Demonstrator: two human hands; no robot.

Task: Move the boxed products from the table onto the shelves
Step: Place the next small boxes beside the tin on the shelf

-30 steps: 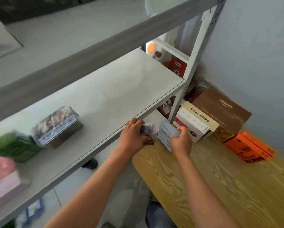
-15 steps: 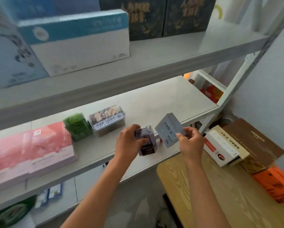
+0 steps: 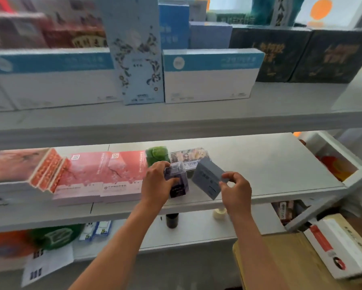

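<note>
My left hand (image 3: 157,183) grips a small purple box (image 3: 177,181) upright over the front of the middle shelf (image 3: 270,168). Beside it my right hand (image 3: 235,190) pinches a grey-blue flat box (image 3: 207,177) by its right corner, tilted, above the same shelf. Both boxes hover just in front of a clear tub of nuts (image 3: 189,156) and a green pack (image 3: 157,153). A white and red box (image 3: 341,248) lies on the wooden table (image 3: 280,266) at the lower right.
Pink flat boxes (image 3: 100,174) fill the middle shelf's left half. The upper shelf (image 3: 176,118) carries blue-and-white boxes (image 3: 209,76), a tall floral box (image 3: 136,53) and dark boxes (image 3: 280,55). A dark bottle (image 3: 171,220) and a tape roll (image 3: 220,213) sit on the lower shelf.
My view has swung up from the table to the shelves. Both hands have carried their boxes up and left, from the table's edge to above the middle shelf.
</note>
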